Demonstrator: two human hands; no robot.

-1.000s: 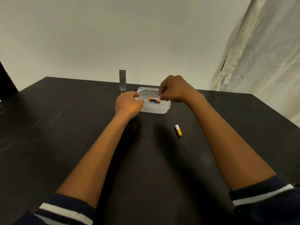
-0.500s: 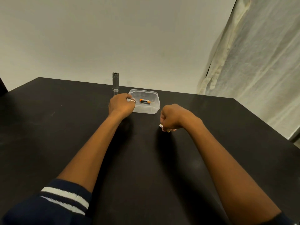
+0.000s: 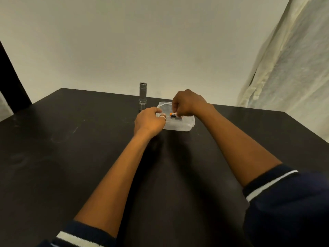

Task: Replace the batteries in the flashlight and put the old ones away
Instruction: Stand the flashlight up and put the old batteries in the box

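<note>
A grey flashlight [image 3: 143, 93] stands upright near the table's far edge. Just right of it sits a clear plastic container [image 3: 179, 126]. An orange-and-black battery [image 3: 178, 117] lies inside it. My left hand [image 3: 149, 121], with a ring on one finger, grips the container's left rim. My right hand [image 3: 187, 103] hovers over the container with its fingers pinched together, pointing down. A small pale end of a second battery [image 3: 175, 114] shows at the fingertips, right above the lying battery; the rest of it is hidden by the fingers.
The black table [image 3: 71, 157] runs from the near edge to a plain wall. A pale curtain [image 3: 288, 68] hangs at the right, beyond the table's right edge. A dark post [image 3: 10, 77] stands at the far left.
My right hand picked up the yellow battery from the table in front of the container and carried it over the container. My left hand stayed on the rim.
</note>
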